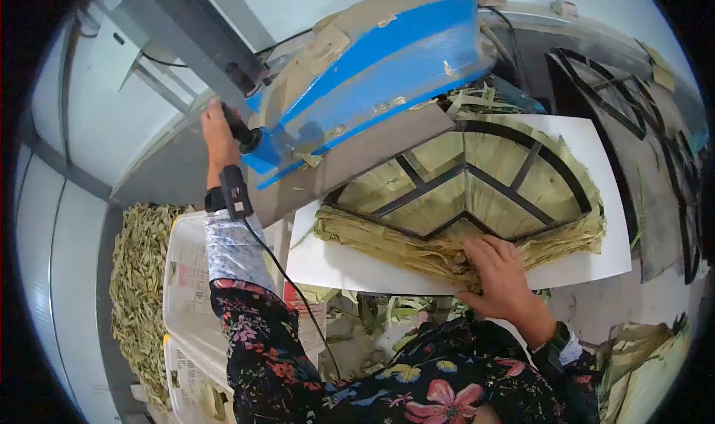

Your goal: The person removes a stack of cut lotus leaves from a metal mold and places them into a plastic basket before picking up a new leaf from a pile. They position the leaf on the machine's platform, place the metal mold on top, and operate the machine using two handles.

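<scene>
A black handle (242,131) on the left end of a large blue press machine (387,59) is gripped by my left hand (217,135). On a white board (596,148) lies a thick stack of dried green leaves (372,241). A black fan-shaped metal frame (495,187) with inner dividers rests on top of the stack. My right hand (500,275) is closed over the stack's front edge, fingers on top and thumb lower down, just in front of the frame. Part of the edge under the palm is hidden.
Several more black metal frames (603,89) lie at the right. White plastic crates (186,275) stand at the lower left, beside a heap of leaf scraps (141,267). Folded leaves (640,349) sit at the lower right. A thin cable (287,275) runs from my left wrist.
</scene>
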Demonstrator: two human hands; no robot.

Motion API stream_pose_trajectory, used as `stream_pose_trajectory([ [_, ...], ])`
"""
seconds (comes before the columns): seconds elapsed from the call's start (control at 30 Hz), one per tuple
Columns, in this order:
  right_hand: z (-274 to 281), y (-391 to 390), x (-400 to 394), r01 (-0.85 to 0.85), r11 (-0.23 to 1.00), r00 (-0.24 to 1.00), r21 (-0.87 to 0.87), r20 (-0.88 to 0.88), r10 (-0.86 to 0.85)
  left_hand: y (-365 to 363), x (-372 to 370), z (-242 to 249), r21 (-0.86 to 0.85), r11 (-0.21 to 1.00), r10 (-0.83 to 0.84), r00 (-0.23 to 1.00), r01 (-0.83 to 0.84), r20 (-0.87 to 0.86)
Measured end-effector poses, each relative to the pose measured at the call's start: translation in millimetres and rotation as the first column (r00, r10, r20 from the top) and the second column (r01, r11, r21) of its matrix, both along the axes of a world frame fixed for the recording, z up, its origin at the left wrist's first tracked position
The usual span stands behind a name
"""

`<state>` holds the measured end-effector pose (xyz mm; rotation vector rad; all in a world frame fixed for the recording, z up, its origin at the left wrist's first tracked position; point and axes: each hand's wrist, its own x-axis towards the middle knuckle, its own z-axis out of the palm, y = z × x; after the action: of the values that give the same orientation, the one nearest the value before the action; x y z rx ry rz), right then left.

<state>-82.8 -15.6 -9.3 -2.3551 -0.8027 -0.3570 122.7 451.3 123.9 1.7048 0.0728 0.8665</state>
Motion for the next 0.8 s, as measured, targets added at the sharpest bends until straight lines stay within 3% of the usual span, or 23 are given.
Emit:
stream_pose_trajectory([
  [0.1, -9.4, 1.8, 12.4, -0.142, 0.988, 0.988, -0.066, 0.059, 0.146, -23.9, -26.5, 4.7, 0.031, 0.999, 0.035, 0.999, -0.034, -0.04],
  [0.2, -28.1, -2.1, 13.9, -0.21, 0.978, 0.974, -0.001, 0.088, 0.209, -41.4, -44.3, 5.5, 0.199, 0.974, 0.114, 0.993, -0.108, -0.015],
  [0.43, -21.4, 0.6, 16.7, -0.188, 0.981, 0.982, 0.045, -0.001, 0.189, -75.6, -70.1, 8.2, 0.095, 0.987, 0.134, 0.988, -0.126, -0.073],
  [0.5, -12.6, -1.2, 18.3, -0.203, 0.979, 0.977, 0.027, -0.056, 0.205, -82.3, -76.7, 7.2, 0.082, 0.986, 0.151, 0.988, -0.147, -0.039],
  [0.6, -8.2, -2.7, 21.8, -0.278, 0.96, 0.96, 0.042, 0.033, 0.277, -91.9, -85.9, 6.9, 0.025, 0.993, 0.118, 0.993, -0.117, -0.02],
  [0.67, -6.4, -2.7, 27.5, -0.33, 0.939, 0.929, 0.091, -0.147, 0.341, -100.9, -92.6, 5.3, 0.055, 0.987, 0.155, 0.988, -0.154, -0.009],
  [0.73, -3.3, 0.4, 27.5, -0.321, 0.94, 0.93, 0.112, -0.149, 0.336, -109.5, -92.3, 0.2, 0.087, 0.979, 0.183, 0.983, -0.183, 0.005],
  [0.8, -2.8, 2.6, 27.3, -0.308, 0.943, 0.934, 0.126, -0.15, 0.325, -115.3, -86.8, -7.1, 0.105, 0.95, 0.272, 0.943, -0.295, 0.19],
])
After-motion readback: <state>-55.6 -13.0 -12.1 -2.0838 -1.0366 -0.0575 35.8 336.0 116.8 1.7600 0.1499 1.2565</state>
